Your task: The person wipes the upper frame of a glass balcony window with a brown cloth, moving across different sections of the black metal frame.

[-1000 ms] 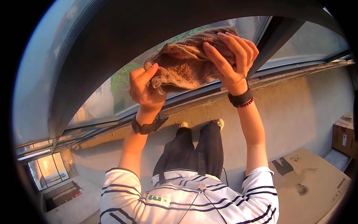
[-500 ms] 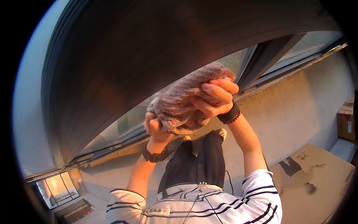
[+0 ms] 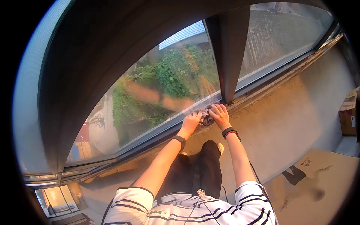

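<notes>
A crumpled pinkish-brown cloth (image 3: 206,117) is bunched on the lower frame of a window, close to the foot of a dark upright post (image 3: 228,60). My left hand (image 3: 191,122) grips its left side with curled fingers. On the other side, my right hand (image 3: 221,115) presses and holds the cloth, knuckles up. Both arms reach forward, nearly straight. Beyond the hands stands the window pane (image 3: 150,75), faintly reflecting an arm, with green plants visible through it. The metal bottom rail (image 3: 150,135) runs diagonally past the cloth.
Below the window is a pale wall (image 3: 285,108) with a rough, stained ledge (image 3: 277,83). A large flat cardboard sheet (image 3: 326,180) lies at lower right, with a cardboard box (image 3: 348,112) beyond it. Another window pane (image 3: 277,41) lies right of the post.
Both hands have moved away from me and down with the cloth, from in front of my body to the window's bottom frame. The view has shifted, showing more of the glass.
</notes>
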{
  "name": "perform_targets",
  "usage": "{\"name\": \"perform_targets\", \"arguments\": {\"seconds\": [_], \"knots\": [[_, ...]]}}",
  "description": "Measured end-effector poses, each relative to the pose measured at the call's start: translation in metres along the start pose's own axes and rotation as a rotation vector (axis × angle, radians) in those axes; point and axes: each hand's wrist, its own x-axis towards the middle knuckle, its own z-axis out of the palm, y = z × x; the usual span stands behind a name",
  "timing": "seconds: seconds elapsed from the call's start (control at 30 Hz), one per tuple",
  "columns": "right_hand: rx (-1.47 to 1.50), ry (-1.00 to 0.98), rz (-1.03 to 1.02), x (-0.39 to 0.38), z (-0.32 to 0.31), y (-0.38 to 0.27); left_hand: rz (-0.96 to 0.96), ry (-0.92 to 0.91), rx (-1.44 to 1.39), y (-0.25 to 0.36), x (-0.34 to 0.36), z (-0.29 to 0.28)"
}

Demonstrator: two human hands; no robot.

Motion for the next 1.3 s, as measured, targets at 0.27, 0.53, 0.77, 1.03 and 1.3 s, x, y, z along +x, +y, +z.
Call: {"name": "perform_targets", "arguments": {"seconds": [0.27, 0.53, 0.77, 1.03, 1.3], "knots": [[-0.035, 0.144, 0.061, 0.065, -0.086, -0.004, -0.065, 0.292, -0.337, -0.008, 0.036, -0.135], [-0.158, 0.796, -0.016, 0.233, -0.253, -0.053, -0.092, 0.985, -0.235, -0.026, 0.08, -0.348], [-0.059, 0.914, -0.053, 0.227, -0.204, -0.048, -0.034, 0.885, -0.24, -0.042, 0.062, -0.288], [-0.046, 0.602, 0.034, 0.117, -0.12, -0.011, 0.183, 0.537, -0.273, -0.023, 0.061, -0.154], [-0.027, 0.124, 0.288, 0.01, -0.041, 0.021, 0.19, -0.022, -0.362, 0.008, 0.066, -0.019]]}}
